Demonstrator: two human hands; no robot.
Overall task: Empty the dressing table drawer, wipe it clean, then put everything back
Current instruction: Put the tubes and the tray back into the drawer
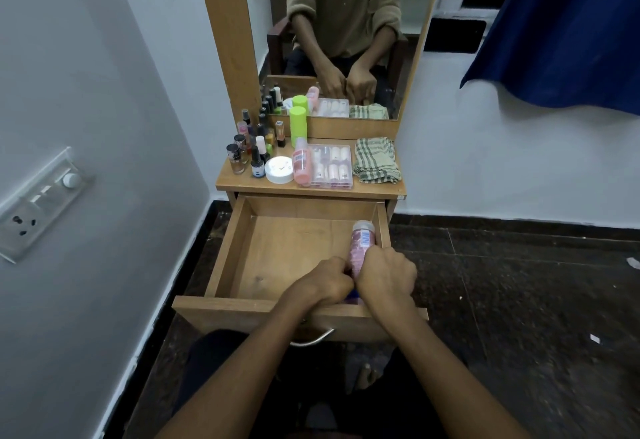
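My right hand [386,274] wraps the base of a pink glittery bottle [362,248]; left hand [329,281] pinches sth. beside it, can't tell what. Both sit inside the open wooden drawer [277,251], right-front corner. On the tabletop [242,180] behind: nail polish bottles [247,153], white jar [280,169], clear plastic box [330,166], checked cloth [375,160].

A home bedroom corner is showing here: a small wooden dressing table [381,186] with a tall wood-framed mirror [346,40] is standing against white walls, small nail-polish bottles [247,153] crowding its left edge, a dark blue curtain [561,26] hanging right.
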